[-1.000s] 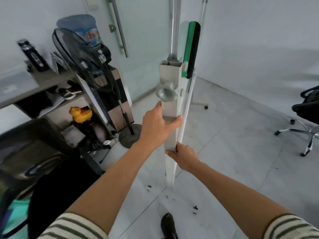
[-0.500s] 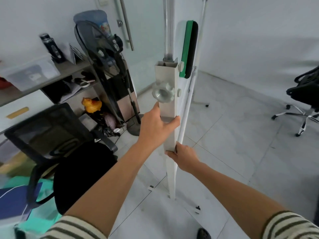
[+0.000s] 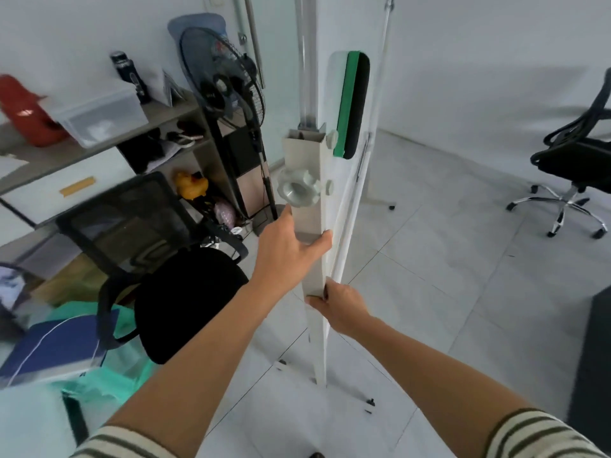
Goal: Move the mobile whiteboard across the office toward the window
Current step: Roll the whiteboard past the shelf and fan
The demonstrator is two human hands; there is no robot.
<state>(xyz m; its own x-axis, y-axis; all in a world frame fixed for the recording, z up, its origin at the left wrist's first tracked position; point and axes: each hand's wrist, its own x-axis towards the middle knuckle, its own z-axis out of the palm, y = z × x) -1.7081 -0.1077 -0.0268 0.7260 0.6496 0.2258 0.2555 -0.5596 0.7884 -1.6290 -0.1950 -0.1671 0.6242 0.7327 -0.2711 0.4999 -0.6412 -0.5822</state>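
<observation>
The mobile whiteboard (image 3: 377, 104) stands edge-on in front of me, with a white square upright post (image 3: 305, 166) and a round grey locking knob (image 3: 297, 190) on its side. A green and black eraser (image 3: 352, 104) sticks to the board face. My left hand (image 3: 287, 252) wraps the post just below the knob. My right hand (image 3: 340, 307) grips the post's lower end, thumb on the near face. The stand's foot with castors (image 3: 368, 403) rests on the tiled floor.
A black mesh office chair (image 3: 158, 259) stands close on my left. Behind it are a pedestal fan (image 3: 228, 90), a shelf unit (image 3: 99, 140) with a clear box, and a water bottle. Another black chair (image 3: 575, 166) sits at the right. Pale floor tiles (image 3: 446, 259) lie beyond the stand.
The whiteboard stand has rolled with me; the fan and shelf have slid away to the left and the near black chair has come fully into view. Both hands keep the same hold.
</observation>
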